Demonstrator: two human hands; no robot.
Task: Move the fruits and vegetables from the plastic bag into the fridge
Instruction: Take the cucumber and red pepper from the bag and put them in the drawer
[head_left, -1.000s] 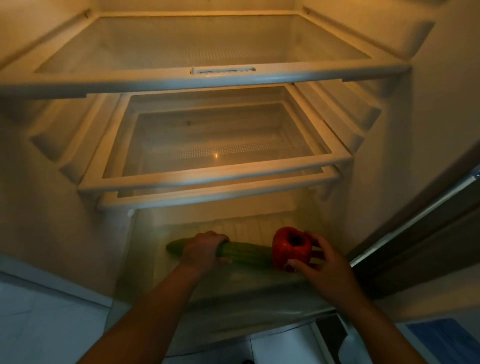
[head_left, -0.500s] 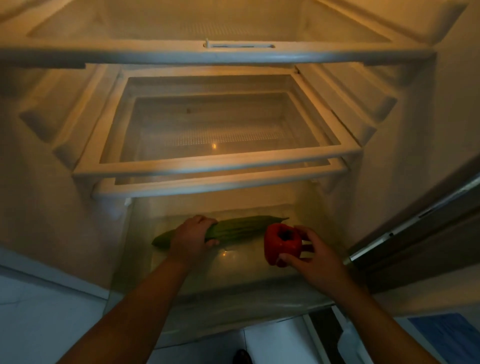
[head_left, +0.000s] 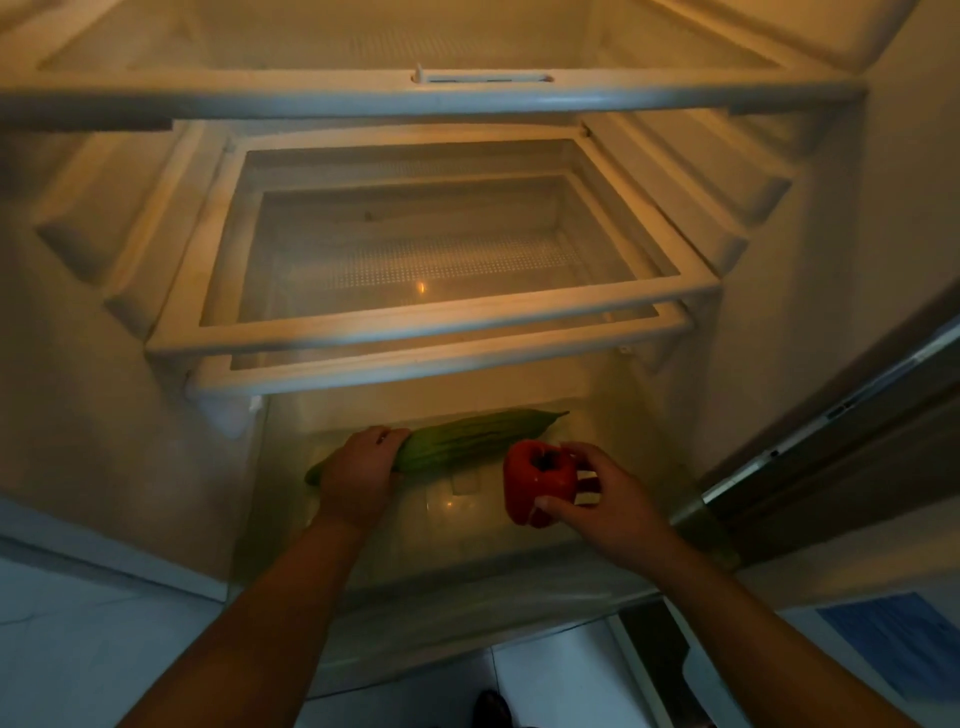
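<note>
Both forearms are bare to the frame's edge, with no sleeves, rings or watch on either hand.

no readable text, labels, brands or numbers anywhere, fridge interior too dim and blurred

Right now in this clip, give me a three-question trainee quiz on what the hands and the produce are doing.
1. True or false: the pepper lies on the top shelf.
2. Which hand grips the cucumber? A) left hand B) right hand C) neither
3. Fill in: both items are down in the fridge's bottom ____.

Key: 1 false; it is held by the right hand, low in the fridge. 2 A. 3 drawer.
</note>
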